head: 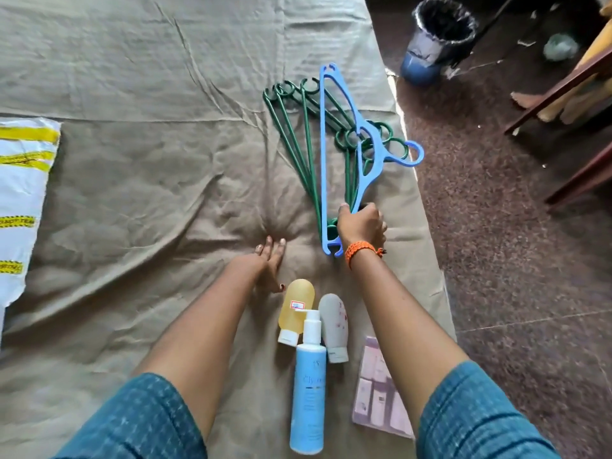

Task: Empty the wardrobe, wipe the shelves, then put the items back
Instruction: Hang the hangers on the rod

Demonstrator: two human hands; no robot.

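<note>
On tan bedsheet (132,160): three bottles (308,385), one blue hanger (326,154).

The blue pump bottle (308,389), low in the middle of the frame, carries pale letters that read about "Clyc"; the rest is unclear. On the white parcel (20,200) at the left edge, yellow tape (16,222) reads partly "NOT TEM". The yellow bottle's (295,306) sticker cannot be read.

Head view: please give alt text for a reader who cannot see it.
The right hand grips a bundle of green hangers and a blue hanger lying on a tan bedsheet, while the left hand rests flat on the sheet. Three toiletry bottles and a pink packet lie between the forearms.
</note>
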